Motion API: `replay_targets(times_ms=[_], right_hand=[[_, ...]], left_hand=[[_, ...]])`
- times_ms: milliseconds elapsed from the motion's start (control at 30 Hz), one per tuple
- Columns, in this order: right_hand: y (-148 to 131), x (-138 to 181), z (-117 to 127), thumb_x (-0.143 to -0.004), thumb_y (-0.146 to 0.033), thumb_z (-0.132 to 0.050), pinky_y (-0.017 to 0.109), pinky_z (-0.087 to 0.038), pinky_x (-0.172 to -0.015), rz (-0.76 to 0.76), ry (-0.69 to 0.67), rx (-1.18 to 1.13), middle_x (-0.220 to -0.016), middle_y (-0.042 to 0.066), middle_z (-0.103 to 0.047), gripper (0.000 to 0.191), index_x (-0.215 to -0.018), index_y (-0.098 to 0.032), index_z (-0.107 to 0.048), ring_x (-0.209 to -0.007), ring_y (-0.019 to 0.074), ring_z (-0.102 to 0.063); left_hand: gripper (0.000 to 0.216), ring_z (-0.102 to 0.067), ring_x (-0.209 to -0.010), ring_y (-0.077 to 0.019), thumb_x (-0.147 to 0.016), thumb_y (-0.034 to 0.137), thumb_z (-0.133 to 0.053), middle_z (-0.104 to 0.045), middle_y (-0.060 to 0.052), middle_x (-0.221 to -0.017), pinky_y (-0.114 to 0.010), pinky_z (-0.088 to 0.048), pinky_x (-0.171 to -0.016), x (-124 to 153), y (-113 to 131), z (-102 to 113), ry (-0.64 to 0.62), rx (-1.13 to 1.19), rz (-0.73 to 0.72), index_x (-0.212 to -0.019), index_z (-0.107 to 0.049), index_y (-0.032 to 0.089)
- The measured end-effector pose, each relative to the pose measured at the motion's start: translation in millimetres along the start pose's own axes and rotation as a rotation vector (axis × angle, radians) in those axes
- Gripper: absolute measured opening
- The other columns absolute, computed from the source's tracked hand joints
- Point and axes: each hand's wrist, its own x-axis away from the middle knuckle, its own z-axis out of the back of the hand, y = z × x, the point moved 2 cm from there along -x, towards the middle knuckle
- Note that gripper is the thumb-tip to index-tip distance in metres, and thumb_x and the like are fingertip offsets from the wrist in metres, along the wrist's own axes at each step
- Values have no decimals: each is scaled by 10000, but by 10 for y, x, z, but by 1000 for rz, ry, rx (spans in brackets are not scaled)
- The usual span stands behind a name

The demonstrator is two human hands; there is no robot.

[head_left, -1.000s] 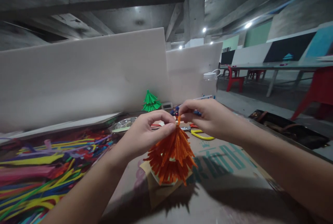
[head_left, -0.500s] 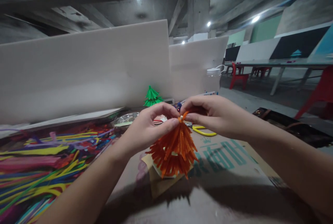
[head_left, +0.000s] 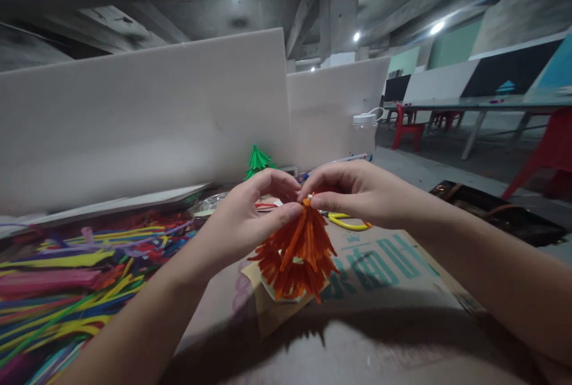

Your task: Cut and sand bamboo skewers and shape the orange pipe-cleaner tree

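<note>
Between my hands stands an orange pipe-cleaner tree (head_left: pixel 308 248), its fringed tiers widening toward the bottom. My left hand (head_left: pixel 261 209) pinches it near the tip, thumb and forefinger closed on the left side. From the right, my right hand (head_left: pixel 357 194) is closed at the same tip, thumb below the curled fingers. A small pale stick end pokes out between the thumbs. Under the tree lies a piece of tan card (head_left: pixel 263 307). Just below my right hand are the yellow handles of scissors (head_left: pixel 346 223), with a small orange end beside them.
Many coloured pipe cleaners (head_left: pixel 80 289) lie heaped at the left. A green pipe-cleaner tree (head_left: pixel 258 160) stands behind, before white boards (head_left: pixel 179 111). A lidded clear bottle (head_left: pixel 364 137) is at the back right; a dark packet (head_left: pixel 500 209) lies at the right. Printed cardboard (head_left: pixel 379 325) covers the table.
The orange loop sticking up at the tree's tip is no longer visible, and my right fingers have moved left over the tip. A small orange end now shows beside the scissors' handles.
</note>
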Motion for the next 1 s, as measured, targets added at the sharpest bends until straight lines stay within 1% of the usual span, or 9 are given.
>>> replay_targets(times_ms=[100, 200, 300, 367, 433, 567, 700, 867, 1000], right_hand=[[-31, 30, -23, -914, -373, -634, 247, -481, -657, 13, 92, 147, -832, 24, -720, 208, -916, -179, -712, -752, 144, -646], [-94, 75, -53, -907, -292, -630, 236, -423, -584, 63, 211, 378, -730, 7, -699, 148, -849, -178, -705, -650, 125, -615], [-170, 116, -63, -914, -200, -597, 224, -404, -575, 161, 238, 519, -728, 2, -708, 135, -850, -178, -714, -631, 108, -614], [-200, 127, -50, -924, -151, -560, 211, -430, -615, 187, 197, 522, -796, 4, -737, 171, -899, -187, -725, -692, 108, -649], [-205, 126, -26, -925, -135, -548, 206, -444, -632, 170, 167, 510, -826, 2, -749, 189, -927, -193, -727, -719, 110, -662], [-168, 104, -3, -931, -221, -589, 209, -432, -581, 117, 182, 470, -763, -9, -720, 134, -895, -190, -715, -652, 105, -622], [-132, 88, -30, -927, -268, -610, 209, -437, -589, 99, 181, 413, -755, -17, -705, 127, -884, -195, -705, -658, 103, -614], [-131, 92, -52, -917, -240, -611, 219, -421, -584, 78, 177, 421, -758, -15, -702, 106, -877, -193, -698, -656, 107, -609], [-138, 107, -48, -917, -189, -594, 214, -423, -610, 119, 145, 410, -773, -14, -703, 105, -887, -192, -694, -685, 106, -614]], left_hand=[[170, -660, -918, -131, -911, 332, -694, -706, -9, -975, -224, -514, -827, 12, 52, -16, 37, -73, 18, -1027, -677, 209], [145, -667, -832, -117, -897, 342, -703, -720, 9, -889, -195, -515, -751, 29, 99, -69, 84, -108, 57, -949, -709, 207], [162, -667, -771, -116, -891, 354, -700, -723, 8, -840, -183, -508, -671, 42, 121, -118, 154, -94, 66, -866, -714, 194], [170, -668, -768, -123, -898, 349, -688, -727, 1, -835, -189, -508, -660, 39, 120, -134, 174, -123, 55, -850, -715, 188], [152, -668, -792, -129, -916, 318, -664, -734, -5, -851, -198, -508, -682, 32, 114, -137, 160, -191, 24, -860, -723, 190], [128, -659, -810, -126, -933, 249, -631, -737, -4, -867, -210, -498, -728, 35, 112, -111, 158, -310, -68, -878, -732, 195], [126, -658, -798, -125, -930, 215, -609, -733, 4, -870, -213, -495, -718, 54, 129, -89, 152, -331, -78, -908, -733, 210], [108, -656, -804, -121, -925, 259, -632, -728, 9, -877, -211, -489, -726, 51, 132, -93, 151, -344, -84, -910, -727, 210], [111, -648, -814, -116, -936, 240, -613, -723, 11, -882, -207, -480, -731, 42, 125, -100, 138, -352, -110, -920, -718, 208]])
